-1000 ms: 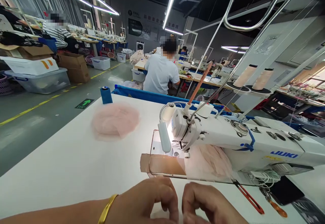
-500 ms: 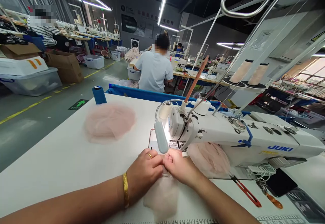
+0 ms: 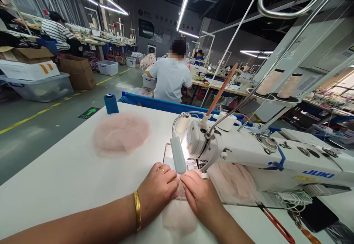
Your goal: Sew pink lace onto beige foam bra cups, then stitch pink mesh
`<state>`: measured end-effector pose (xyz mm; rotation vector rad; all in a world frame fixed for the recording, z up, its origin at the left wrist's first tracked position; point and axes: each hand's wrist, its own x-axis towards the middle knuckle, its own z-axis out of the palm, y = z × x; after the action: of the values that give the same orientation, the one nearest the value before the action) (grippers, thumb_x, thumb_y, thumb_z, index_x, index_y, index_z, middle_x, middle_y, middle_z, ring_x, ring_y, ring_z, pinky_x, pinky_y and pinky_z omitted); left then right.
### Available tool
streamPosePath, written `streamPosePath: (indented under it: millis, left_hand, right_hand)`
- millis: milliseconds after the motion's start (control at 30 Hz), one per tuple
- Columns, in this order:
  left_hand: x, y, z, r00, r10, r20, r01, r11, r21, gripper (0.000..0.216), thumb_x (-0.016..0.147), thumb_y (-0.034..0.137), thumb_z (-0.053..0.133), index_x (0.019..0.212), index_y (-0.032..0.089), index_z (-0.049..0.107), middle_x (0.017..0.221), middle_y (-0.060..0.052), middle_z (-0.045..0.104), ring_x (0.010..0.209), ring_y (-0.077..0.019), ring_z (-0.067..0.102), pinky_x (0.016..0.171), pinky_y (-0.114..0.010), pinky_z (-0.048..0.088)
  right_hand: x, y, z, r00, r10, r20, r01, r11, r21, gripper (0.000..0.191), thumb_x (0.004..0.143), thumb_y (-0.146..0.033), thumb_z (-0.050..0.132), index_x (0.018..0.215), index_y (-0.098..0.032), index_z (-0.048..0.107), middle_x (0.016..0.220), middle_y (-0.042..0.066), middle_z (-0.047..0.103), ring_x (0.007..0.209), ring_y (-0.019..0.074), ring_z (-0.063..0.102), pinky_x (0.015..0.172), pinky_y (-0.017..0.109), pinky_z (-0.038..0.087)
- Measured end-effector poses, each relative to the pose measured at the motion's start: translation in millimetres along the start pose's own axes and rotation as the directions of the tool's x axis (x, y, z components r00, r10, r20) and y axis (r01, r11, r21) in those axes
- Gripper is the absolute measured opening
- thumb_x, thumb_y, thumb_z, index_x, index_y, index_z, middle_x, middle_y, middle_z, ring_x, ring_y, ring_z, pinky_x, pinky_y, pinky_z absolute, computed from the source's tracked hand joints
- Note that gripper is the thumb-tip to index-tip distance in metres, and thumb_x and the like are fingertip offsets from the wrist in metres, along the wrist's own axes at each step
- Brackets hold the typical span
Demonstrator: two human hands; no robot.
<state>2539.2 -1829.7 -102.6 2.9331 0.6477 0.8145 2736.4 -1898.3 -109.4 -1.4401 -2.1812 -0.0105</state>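
A white sewing machine (image 3: 240, 150) stands on the table, its lamp (image 3: 178, 154) lit beside the needle area. Just in front of the needle, my left hand (image 3: 159, 188), with a ring and a gold bangle, is closed on a piece of sheer pale pink fabric (image 3: 179, 216). Close beside it, my right hand (image 3: 203, 196) has its fingers pressed together on the same fabric. The cloth hangs down between my wrists toward me. The needle and presser foot are mostly hidden behind the lamp and my fingers. More sheer pink fabric (image 3: 233, 181) lies under the machine arm.
A pile of sheer pink fabric (image 3: 121, 131) lies on the left of the white table (image 3: 69, 185), near a blue thread cone (image 3: 111, 103). Red-handled tweezers (image 3: 278, 223) and a black phone (image 3: 318, 212) lie at the right. A co-worker (image 3: 170, 76) sits ahead.
My right hand has turned from a curled pinch to flatter, forward-pointing fingers on the fabric. My left hand has barely moved. The view has shifted slightly.
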Motion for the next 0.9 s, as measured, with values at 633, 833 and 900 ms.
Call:
streamPosePath:
  millis: [633, 833, 900]
  left_hand:
    - [1.2, -0.8, 10.2, 0.997, -0.075, 0.033, 0.072, 0.994, 0.076, 0.025, 0.084, 0.031, 0.081, 0.101, 0.020, 0.065, 0.094, -0.002, 0.071, 0.092, -0.0274, 0.059, 0.088, -0.044, 0.032]
    - [3.8, -1.2, 8.9, 0.990, -0.118, 0.076, 0.114, 0.992, 0.054, 0.014, 0.092, 0.033, 0.073, 0.094, 0.021, 0.065, 0.088, -0.002, 0.068, 0.089, -0.0262, 0.056, 0.085, -0.043, 0.032]
    - [3.7, -2.6, 9.6, 0.990, -0.123, 0.076, 0.120, 0.992, 0.043, 0.013, 0.091, 0.033, 0.073, 0.092, 0.022, 0.065, 0.087, -0.003, 0.067, 0.088, -0.0265, 0.055, 0.084, -0.043, 0.032]
  right_hand:
    - [0.6, 11.9, -0.9, 0.995, 0.097, 0.007, -0.097, 0.995, -0.011, 0.032, 0.103, -0.019, 0.048, 0.123, -0.029, 0.071, 0.113, 0.009, 0.075, 0.103, 0.0266, 0.069, 0.085, 0.039, 0.056]
    - [-3.5, 3.8, -13.8, 0.992, 0.098, 0.074, -0.104, 0.991, 0.083, 0.022, 0.106, -0.039, 0.052, 0.117, -0.027, 0.067, 0.124, 0.009, 0.071, 0.108, 0.0296, 0.065, 0.091, 0.044, 0.051]
    - [-7.5, -2.5, -16.2, 0.997, 0.011, 0.074, -0.022, 0.988, 0.153, 0.032, 0.103, -0.055, 0.056, 0.117, -0.028, 0.065, 0.115, 0.008, 0.072, 0.104, 0.0290, 0.064, 0.093, 0.044, 0.049]
